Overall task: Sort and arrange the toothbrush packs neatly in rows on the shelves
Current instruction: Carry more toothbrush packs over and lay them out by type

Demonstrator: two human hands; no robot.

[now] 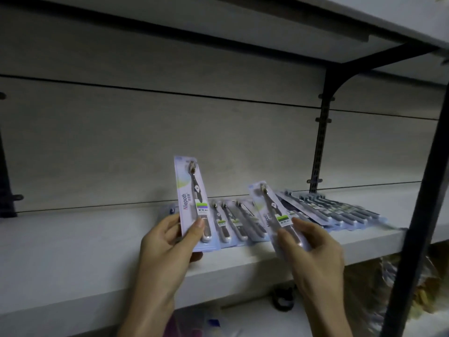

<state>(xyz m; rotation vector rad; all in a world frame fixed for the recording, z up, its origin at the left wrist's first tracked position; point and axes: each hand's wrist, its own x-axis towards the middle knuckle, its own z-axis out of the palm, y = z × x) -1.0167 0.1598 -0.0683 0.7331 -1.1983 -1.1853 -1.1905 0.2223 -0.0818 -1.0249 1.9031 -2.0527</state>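
The left hand (167,242) is gripping one pack (193,203) by its lower end, thumb on the front, holding it nearly upright at the frame's centre. The right hand (313,249) is pinching a second pack (273,216), tilted to the upper left, just right of centre. Behind both, a row of packs (243,223) is lying overlapped on the shelf (73,251), running on to the right toward a dark bracket post (320,142).
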